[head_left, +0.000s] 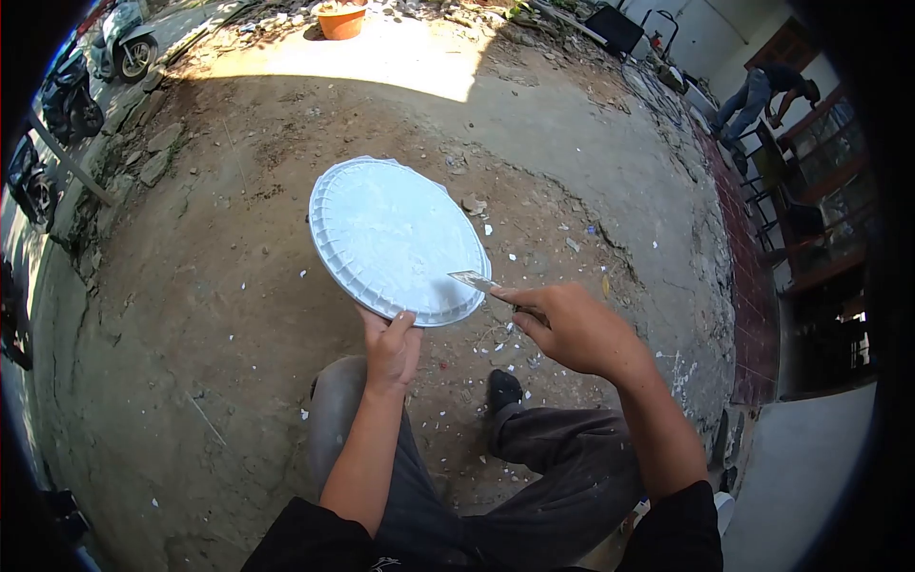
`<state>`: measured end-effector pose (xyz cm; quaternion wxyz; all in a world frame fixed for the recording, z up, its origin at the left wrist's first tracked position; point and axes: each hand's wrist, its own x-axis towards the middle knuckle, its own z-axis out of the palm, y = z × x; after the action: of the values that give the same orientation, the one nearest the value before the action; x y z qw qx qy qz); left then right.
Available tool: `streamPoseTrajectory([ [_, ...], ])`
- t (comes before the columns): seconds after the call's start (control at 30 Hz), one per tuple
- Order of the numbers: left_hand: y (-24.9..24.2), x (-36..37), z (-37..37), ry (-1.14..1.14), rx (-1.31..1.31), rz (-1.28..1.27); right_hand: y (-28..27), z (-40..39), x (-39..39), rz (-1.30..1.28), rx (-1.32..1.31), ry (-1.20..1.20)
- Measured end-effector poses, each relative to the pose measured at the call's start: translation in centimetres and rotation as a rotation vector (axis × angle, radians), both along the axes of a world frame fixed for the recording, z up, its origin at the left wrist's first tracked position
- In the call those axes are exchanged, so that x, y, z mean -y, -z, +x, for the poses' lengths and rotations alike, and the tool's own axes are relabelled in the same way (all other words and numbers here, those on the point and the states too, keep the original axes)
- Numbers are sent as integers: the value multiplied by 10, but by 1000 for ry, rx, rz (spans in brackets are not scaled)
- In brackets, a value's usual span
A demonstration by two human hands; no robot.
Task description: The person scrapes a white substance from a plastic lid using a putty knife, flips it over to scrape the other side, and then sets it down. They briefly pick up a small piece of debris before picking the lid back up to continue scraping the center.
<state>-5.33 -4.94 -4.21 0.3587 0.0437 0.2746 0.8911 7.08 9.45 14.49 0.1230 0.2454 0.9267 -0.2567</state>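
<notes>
Left grip steadies white lid's rim while right grip clasps a scraper

Well to the left of the lid, parked scooters [71, 100] line the edge of the yard. Bare dirt ground [191, 257] spreads between them and the lid.

Just below the near edge of the lid, the person's left grip [389, 355] grasps its rim, thumb over the edge and the other fingers partly hidden beneath. A trousered knee [338, 405] shows lower down, under that same side.

White lid [391, 234] itself is held up, tilted, above the ground, its broad face in view and its ribbed border plainest along the left and lower sides. Beyond it, in sunlight, stands an orange pot [341, 23].

At the lid's right edge, the scraper [471, 280] reaches over the face, blade tip pointing left; whether it touches the surface cannot be told. Just right of the lid, the right grip [577, 329] is closed around the scraper's handle, index finger stretched along toward the blade. Pale chips [488, 230] dot the ground near the lid.

Far to the lid's right runs a red-tiled ledge [753, 353], with another person [753, 100] bending over near some chairs [767, 157].
</notes>
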Motion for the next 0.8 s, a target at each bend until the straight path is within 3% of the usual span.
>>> streamPoseTrajectory([
  [0.07, 1, 1, 2, 30, -32, -11, 12, -7, 3, -28, 45, 8],
  [0.2, 1, -5, 9, 42, -70, 8, 48, -6, -4, 42, -103, 24],
  [0.5, 0, -7, 10, -37, 8, 54, 23, 16, 9, 26, -185, 29],
  [0.57, 1, -9, 25, 118, -90, 32, 31, 6, 5, -5, -229, 25],
  [0.63, -6, -7, 28, 122, -52, 49, 32, -5, -1, 75, -231, 76],
  [0.8, -13, 1, 11, 14, -16, 34, 8, 7, -3, 3, -188, 83],
])
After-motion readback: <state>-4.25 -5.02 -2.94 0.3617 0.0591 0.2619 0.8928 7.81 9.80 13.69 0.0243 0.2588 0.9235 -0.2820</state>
